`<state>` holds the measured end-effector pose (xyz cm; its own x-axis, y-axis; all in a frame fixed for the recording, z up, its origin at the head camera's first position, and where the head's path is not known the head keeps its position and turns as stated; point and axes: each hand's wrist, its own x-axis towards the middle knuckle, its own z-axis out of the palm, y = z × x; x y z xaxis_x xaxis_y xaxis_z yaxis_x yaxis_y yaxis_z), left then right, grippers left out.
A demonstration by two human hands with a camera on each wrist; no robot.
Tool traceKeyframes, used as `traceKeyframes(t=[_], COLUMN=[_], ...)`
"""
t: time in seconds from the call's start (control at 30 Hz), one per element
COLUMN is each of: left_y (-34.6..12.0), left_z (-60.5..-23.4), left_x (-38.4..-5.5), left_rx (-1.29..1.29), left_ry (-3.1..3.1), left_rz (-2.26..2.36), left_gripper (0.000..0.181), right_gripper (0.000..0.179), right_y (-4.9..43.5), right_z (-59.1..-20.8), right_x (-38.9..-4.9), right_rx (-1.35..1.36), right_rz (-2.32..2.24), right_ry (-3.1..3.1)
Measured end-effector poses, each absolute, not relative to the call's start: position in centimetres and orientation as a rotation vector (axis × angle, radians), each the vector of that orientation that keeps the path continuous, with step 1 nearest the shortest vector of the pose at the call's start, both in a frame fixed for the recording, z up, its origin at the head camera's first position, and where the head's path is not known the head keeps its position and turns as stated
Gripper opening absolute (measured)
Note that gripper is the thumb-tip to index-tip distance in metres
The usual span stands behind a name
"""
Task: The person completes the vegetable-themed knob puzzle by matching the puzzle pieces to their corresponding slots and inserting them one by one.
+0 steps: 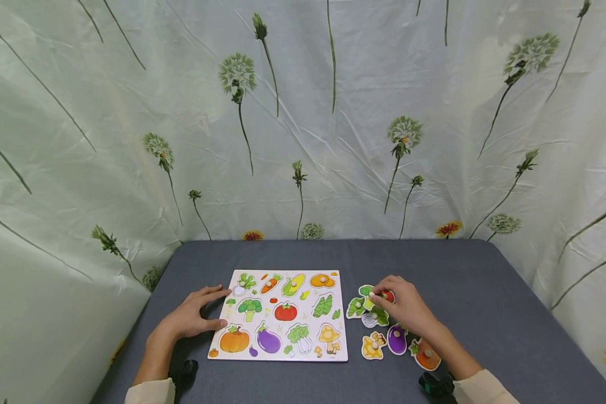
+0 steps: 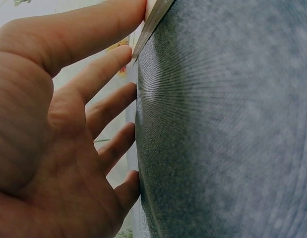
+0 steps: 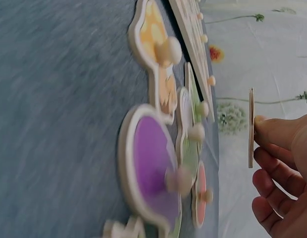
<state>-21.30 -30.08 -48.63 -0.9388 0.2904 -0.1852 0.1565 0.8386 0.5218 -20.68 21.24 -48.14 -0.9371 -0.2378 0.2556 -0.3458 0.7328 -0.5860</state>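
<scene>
A white vegetable puzzle board (image 1: 262, 356) lies on the dark table. My left hand (image 1: 192, 314) is at its left side, fingers spread and fairly straight, thumb and fingertips at the edge. In the head view my right hand (image 1: 406, 306) pinches a broccoli piece (image 1: 367, 290) by its knob, above the other loose pieces. The right wrist view shows this thin piece (image 3: 251, 131) edge-on, raised off the table. Below it lie an asparagus piece (image 1: 356, 308), a bok choy piece (image 1: 381, 318) and a tomato piece (image 1: 390, 295), partly hidden by the right hand.
Nearer the front lie a mushroom piece (image 1: 372, 348), an eggplant piece (image 1: 397, 340) and a pumpkin piece (image 1: 426, 357). Knobbed pieces, including a carrot (image 1: 270, 285) and corn (image 1: 294, 284), sit in the board's top row. A flower-printed curtain (image 1: 293, 129) hangs behind the table (image 1: 485, 292).
</scene>
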Motion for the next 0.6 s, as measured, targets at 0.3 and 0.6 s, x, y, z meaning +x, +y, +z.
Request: traceKeyframes(t=[0.3, 0.6], left_y=[-30.2, -30.1], left_z=[-49.0, -48.7], left_x=[-21.4, -21.2], left_rx=[0.324, 0.330], left_ry=[2.758, 2.755], left_rz=[0.752, 0.762], left_gripper=[0.082, 0.080], right_gripper=[0.004, 0.004], right_y=[18.7, 16.3], right_z=[-48.1, -47.6], right_x=[-21.7, -22.4], right_rx=[0.496, 0.514], right_rz=[1.042, 1.111], right_ry=[-2.791, -2.791])
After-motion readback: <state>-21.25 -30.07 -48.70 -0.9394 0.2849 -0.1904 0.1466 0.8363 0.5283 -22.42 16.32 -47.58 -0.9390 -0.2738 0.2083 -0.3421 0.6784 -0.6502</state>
